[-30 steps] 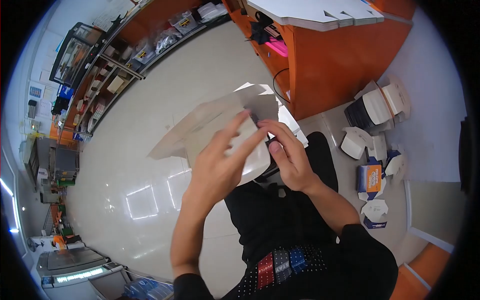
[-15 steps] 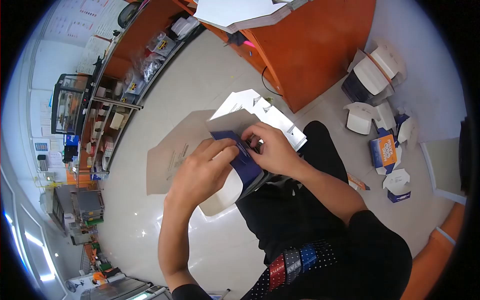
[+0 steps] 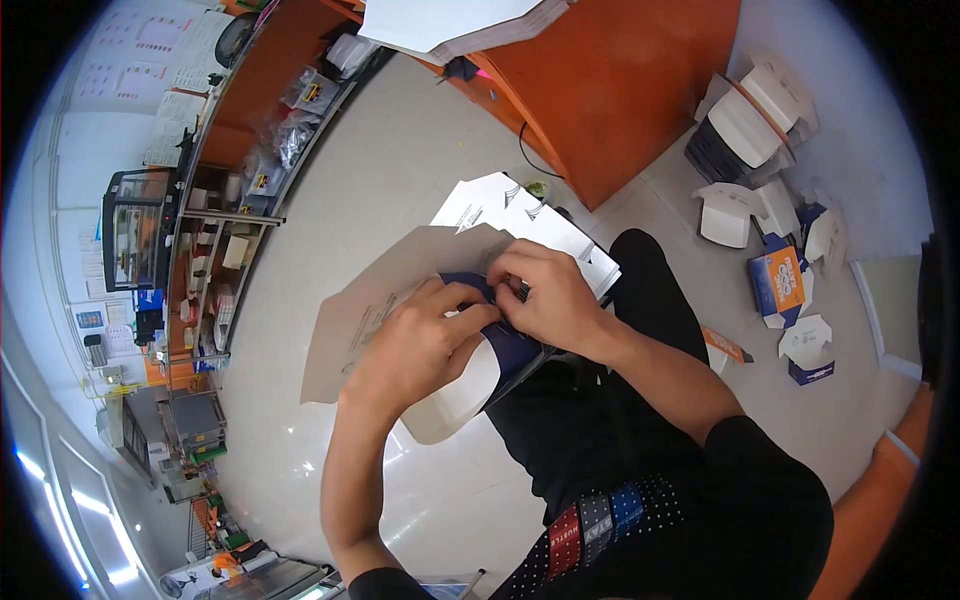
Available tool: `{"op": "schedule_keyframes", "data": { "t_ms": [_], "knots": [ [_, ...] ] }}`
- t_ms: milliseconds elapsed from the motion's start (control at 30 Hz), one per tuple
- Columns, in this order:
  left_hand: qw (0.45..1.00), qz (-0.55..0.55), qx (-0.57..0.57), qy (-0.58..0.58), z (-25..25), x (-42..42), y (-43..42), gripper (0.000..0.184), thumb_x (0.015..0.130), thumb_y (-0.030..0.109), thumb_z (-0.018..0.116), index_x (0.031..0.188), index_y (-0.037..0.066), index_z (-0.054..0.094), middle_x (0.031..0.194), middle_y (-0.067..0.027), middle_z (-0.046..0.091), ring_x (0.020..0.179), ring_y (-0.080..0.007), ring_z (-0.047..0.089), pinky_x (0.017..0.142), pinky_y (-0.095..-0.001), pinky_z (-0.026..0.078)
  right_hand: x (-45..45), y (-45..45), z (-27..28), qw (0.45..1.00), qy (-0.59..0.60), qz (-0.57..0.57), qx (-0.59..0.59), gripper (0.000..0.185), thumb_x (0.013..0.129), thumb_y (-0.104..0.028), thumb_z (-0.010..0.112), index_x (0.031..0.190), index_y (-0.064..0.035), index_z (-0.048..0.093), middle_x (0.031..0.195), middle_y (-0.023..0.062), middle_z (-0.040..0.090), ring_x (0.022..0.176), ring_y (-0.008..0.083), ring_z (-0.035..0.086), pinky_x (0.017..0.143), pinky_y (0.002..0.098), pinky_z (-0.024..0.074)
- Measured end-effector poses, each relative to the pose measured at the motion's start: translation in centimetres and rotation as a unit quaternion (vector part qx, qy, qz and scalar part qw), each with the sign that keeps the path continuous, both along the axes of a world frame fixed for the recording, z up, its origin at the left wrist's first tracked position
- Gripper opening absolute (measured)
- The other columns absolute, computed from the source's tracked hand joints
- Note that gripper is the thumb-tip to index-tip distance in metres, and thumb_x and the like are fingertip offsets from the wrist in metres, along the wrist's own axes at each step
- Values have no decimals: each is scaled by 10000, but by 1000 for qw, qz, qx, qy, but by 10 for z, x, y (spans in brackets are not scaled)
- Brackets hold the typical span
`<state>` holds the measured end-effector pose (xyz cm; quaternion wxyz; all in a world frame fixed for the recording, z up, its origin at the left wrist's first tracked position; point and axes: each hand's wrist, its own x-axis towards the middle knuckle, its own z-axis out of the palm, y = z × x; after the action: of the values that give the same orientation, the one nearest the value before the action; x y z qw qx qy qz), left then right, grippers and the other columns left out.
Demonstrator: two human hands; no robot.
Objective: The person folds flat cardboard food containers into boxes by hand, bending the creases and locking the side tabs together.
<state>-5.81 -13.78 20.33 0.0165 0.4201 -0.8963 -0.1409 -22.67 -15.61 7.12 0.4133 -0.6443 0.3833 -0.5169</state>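
Note:
A partly folded carton [image 3: 450,400], dark blue on one side and pale inside, is above my lap with a wide grey-brown flap [image 3: 345,325] spread to the left. My left hand [image 3: 425,335] has its fingers bent over the blue panel and pressed on it. Close beside it, my right hand [image 3: 545,300] pinches at the panel's upper edge, fingers curled. The fingertips of both hands nearly meet, and the part of the edge between them is hidden. Behind the carton lie flat white printed sheets [image 3: 520,215].
An orange cabinet [image 3: 620,100] holds a stack of white sheets [image 3: 450,25] at the top. Folded cartons [image 3: 740,140] and an orange-blue box [image 3: 780,285] lie on the floor at the right. Shelves [image 3: 240,170] stand at the left.
Both hands have come together on the blue panel, which has bent into a curve. The wide flap has swung up behind it. The head view has shifted.

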Motion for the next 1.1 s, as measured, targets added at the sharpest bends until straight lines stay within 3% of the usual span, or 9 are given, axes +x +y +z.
{"op": "schedule_keyframes", "data": {
  "t_ms": [167,233,267,367,533,667,700,833,1100],
  "knots": [
    [1000,-9,16,13,2,-2,6,314,716,-57,727,999,73,763,1016,-84,714,914,-298,665,801,-409,571,0,3,5,1000,-2,7,3,138,776,37,711,912,16,706,855,120,668,696,230,669,644,326,539],
    [999,15,36,30,0,3,0,238,762,-19,736,984,61,765,965,-85,711,866,-286,649,802,-414,563,6,5,3,1000,-9,1,4,136,767,23,704,901,-3,700,879,140,675,764,311,679,679,379,555],
    [998,24,48,22,-1,5,-3,284,752,-40,721,1011,69,762,1011,-94,710,915,-302,657,825,-421,564,9,4,3,1000,-13,-2,0,135,763,15,701,895,-13,697,890,149,679,798,352,684,696,406,563],
    [996,50,68,9,-3,9,-3,379,740,-66,697,1082,90,751,1137,-117,697,1035,-340,669,884,-437,561,7,-1,0,1000,-4,22,-3,138,798,27,702,935,12,706,896,128,664,733,269,676,679,355,548],
    [988,86,89,87,17,-13,33,369,776,37,748,1138,108,735,1290,-130,644,1134,-361,648,914,-438,552,-9,-11,3,992,61,105,-32,103,837,-48,666,926,-15,704,941,152,668,854,350,677,768,427,548],
    [995,75,1,63,-5,-15,52,329,753,135,839,1070,117,754,1282,-105,643,1035,-315,672,857,-402,569,-26,-20,15,961,132,235,-58,95,858,-67,687,932,-8,698,999,121,666,922,337,676,798,406,543],
    [993,90,5,80,-7,-13,54,291,743,125,858,1019,115,768,1232,-94,657,968,-279,677,807,-379,579,-31,-23,15,949,138,277,-60,127,869,-128,704,958,-39,718,1156,135,642,959,329,687,827,395,548],
    [993,86,-20,81,-8,-15,59,236,745,82,851,968,110,778,1149,-82,679,916,-265,683,760,-366,581,-56,-30,30,896,182,404,-39,181,840,-193,776,982,-84,754,1412,189,496,1042,305,700,887,375,560],
    [995,62,-74,30,-12,-29,59,154,773,101,817,908,113,744,1074,-43,650,830,-233,669,647,-356,555,-60,-22,2,900,98,424,-5,149,787,-158,827,899,-84,763,1458,207,477,1042,297,694,919,386,562]
  ]
}}
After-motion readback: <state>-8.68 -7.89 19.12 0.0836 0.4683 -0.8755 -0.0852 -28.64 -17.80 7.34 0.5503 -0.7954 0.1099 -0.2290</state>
